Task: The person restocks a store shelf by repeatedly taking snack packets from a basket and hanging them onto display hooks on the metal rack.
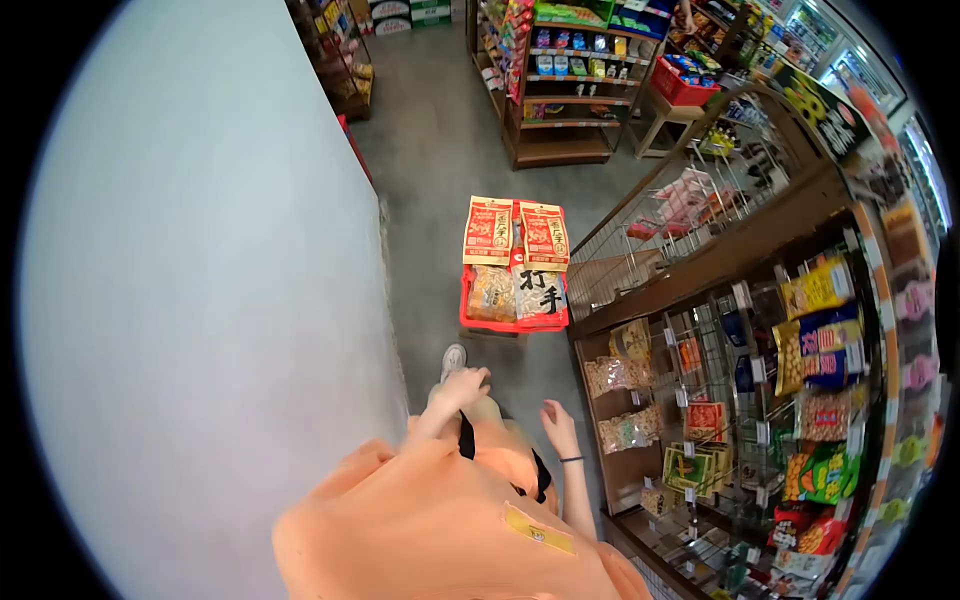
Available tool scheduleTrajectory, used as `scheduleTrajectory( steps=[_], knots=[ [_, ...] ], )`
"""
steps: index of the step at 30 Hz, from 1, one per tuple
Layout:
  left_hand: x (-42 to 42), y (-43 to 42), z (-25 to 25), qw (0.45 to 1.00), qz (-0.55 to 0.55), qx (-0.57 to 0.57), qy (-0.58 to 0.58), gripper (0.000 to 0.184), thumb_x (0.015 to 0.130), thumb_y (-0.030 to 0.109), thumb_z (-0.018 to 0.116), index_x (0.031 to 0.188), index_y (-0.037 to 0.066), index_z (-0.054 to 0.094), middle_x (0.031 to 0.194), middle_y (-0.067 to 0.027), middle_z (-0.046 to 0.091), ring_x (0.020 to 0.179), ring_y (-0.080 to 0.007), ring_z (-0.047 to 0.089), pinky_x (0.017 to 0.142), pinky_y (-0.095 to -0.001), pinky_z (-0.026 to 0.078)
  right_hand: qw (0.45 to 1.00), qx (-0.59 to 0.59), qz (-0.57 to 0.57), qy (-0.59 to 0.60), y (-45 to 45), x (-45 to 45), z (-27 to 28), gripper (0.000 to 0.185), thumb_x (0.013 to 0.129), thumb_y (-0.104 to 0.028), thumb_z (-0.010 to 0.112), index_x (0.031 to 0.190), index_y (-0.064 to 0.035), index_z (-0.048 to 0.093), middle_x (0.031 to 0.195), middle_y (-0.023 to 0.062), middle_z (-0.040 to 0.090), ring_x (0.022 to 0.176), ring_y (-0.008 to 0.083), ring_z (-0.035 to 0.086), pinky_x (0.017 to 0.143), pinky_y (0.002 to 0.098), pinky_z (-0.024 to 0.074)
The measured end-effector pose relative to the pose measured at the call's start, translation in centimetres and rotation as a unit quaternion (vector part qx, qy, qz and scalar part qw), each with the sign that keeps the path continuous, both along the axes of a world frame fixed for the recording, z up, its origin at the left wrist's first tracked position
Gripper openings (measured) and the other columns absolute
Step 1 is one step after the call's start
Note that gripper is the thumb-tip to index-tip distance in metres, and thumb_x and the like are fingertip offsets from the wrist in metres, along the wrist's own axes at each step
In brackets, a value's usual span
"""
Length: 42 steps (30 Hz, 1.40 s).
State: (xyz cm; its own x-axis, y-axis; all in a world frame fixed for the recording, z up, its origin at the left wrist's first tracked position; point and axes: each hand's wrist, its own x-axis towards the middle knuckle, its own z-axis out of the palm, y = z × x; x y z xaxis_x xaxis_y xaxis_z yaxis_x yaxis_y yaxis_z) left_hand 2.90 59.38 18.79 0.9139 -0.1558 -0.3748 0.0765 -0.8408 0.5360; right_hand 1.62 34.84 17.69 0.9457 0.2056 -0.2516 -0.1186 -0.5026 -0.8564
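Beyond my loosely curled, empty left fingers [480, 375] and half-open, empty right fingers [550, 409] sits a bright red, boxy basket [514, 327]: two red-and-cream packets [489, 232] on its far side, a brownish bag [491, 292] and a black-lettered white bag [539, 295] nearer me.

- Wall [220, 250], pale, plain, at left.
- Floor [430, 120], grey, smooth.
- Display rack [700, 265], brown frame, wire mesh, hung with bagged snacks, at right.
- Shelving unit [560, 148], brown, tiered, stocked with small packets, top centre.
- Crate [678, 90], red, filled with packets, on stand [667, 114], light-coloured.
- Boxes [431, 15], green and white, far end.
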Motion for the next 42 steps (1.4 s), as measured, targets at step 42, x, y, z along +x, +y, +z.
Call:
scheduleTrajectory(
  steps=[42],
  knots=[
    [31.7,15.1,-11.8,0.889,0.401,-0.187,0.115,0.069,0.075,0.04,0.051,0.124,-0.002,0.025,0.121,-0.0245,0.035,0.114,-0.0332,0.034,0.094,-0.0359,0.029,0.957,0.069,-0.133,0.248,23.2,40.8,-7.2,0.051,0.078,-0.018,0.051,0.119,0.007,0.033,0.117,0.0169,0.044,0.106,0.0244,0.043,0.087,0.0294,0.0342]
  ],
)
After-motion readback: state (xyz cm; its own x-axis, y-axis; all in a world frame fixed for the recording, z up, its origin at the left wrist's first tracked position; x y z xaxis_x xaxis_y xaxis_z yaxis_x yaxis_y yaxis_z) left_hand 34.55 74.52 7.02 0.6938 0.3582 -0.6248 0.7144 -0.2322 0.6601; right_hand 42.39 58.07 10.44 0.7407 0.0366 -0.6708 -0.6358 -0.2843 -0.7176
